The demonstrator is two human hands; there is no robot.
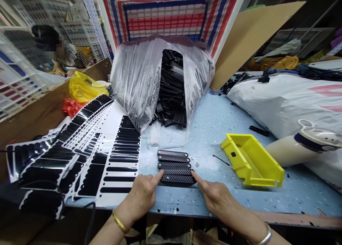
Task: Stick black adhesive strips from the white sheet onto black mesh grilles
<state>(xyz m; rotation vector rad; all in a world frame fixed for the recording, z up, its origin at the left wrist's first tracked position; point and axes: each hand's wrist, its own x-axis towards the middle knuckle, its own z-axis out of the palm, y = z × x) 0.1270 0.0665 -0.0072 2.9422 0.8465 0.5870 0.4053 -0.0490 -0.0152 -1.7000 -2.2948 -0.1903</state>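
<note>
Several black textured strips [174, 166] lie stacked side by side in a block on the blue speckled table [208, 131]. My left hand [144, 189] touches the block's left end with its extended index finger, the other fingers curled under. At the right end, the index finger of my right hand [213, 195] presses on the lower strips, its other fingers bent. Behind the block, a clear plastic bag [136, 73] lies open, showing many black toothed pieces [172, 91]. Sheets of black stickers [123, 141] fan out to the left.
A yellow bin [253, 163] sits on the right, near a white bottle-shaped object [291, 148] and a big white sack [288, 98]. Yellow [85, 88] and red bags [73, 107] lie back left. A person [69, 57] is beyond the wooden edge. A striped crate [165, 16] stands behind.
</note>
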